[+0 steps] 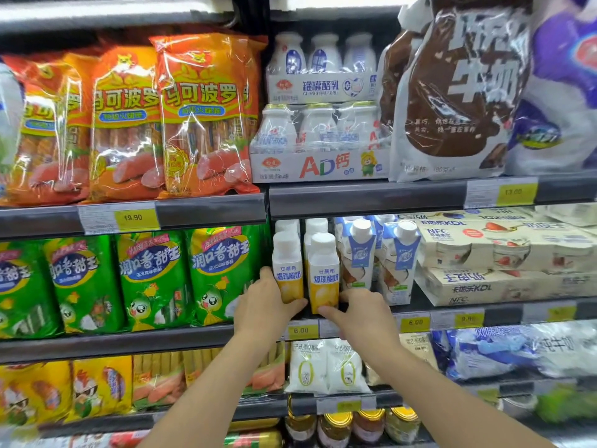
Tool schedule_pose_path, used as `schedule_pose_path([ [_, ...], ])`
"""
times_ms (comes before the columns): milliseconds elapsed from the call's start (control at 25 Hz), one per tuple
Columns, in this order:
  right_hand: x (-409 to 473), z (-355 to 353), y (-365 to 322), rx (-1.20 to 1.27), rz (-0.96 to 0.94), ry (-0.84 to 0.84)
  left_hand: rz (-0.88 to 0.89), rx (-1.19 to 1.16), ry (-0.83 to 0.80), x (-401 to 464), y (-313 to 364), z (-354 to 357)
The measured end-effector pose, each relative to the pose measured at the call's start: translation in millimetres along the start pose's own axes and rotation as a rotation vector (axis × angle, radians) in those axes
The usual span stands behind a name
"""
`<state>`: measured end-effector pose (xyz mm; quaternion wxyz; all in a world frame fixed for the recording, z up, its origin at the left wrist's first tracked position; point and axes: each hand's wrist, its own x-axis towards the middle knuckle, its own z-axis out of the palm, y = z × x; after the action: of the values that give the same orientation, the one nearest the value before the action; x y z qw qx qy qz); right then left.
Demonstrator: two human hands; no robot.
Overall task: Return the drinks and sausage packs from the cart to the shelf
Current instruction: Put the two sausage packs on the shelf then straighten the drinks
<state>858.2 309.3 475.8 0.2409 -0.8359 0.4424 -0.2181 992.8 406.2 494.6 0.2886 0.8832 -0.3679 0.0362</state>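
The yogurt bottles [323, 273] are white with yellow bases and blue lettering. Upper left sausage packs [203, 114] are orange-red; the lower ones [223, 276] are green.

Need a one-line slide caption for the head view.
Left hand and right hand each grip a yellow yogurt bottle at the shelf front, beside green sausage packs.
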Motion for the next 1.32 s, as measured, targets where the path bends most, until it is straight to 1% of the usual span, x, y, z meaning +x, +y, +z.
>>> schedule_pose_path([
  [200,-0.2,0.6,-3.5,-0.039,0.002,0.003,0.006,-0.024,0.016,-1.3,-0.7,0.4],
  [440,0.5,0.4,-6.7,-0.070,0.008,-0.004,0.013,-0.079,-0.007,-5.2,-2.9,-1.3],
  [640,0.7,0.1,-9.1,-0.083,0.026,-0.003,0.008,-0.073,0.009,-7.2,-3.1,-0.3],
  [760,-7.3,-1.7,-2.8,0.047,0.032,-0.024,0.011,-0.068,0.002,-10.8,-1.6,-2.5],
  [840,-16.1,-13.5,8.5,0.150,0.038,-0.003,-0.012,-0.170,0.029,-20.1,-6.6,-8.7],
  [880,-19.4,-22.5,17.2,0.188,0.054,0.029,-0.008,-0.225,0.081,-27.8,-10.9,-11.7],
  [960,-23.4,-42.0,37.0,0.239,0.097,0.132,0.132,-0.219,0.249,-44.6,-18.4,-14.1],
  [1040,-23.0,-55.4,56.6,0.267,0.139,0.217,0.301,-0.163,0.332,-55.9,-12.3,-11.6],
  [1200,-16.6,-60.5,79.8,0.274,0.155,0.238,0.499,-0.155,0.308,-57.8,44.7,-6.0],
  [1280,-12.2,-61.0,83.7,0.221,0.138,0.217,0.532,-0.147,0.306,-51.0,73.4,-5.2],
  [1320,-9.2,-60.3,84.2,0.184,0.133,0.196,0.512,-0.145,0.290,-46.8,85.1,-5.6],
])
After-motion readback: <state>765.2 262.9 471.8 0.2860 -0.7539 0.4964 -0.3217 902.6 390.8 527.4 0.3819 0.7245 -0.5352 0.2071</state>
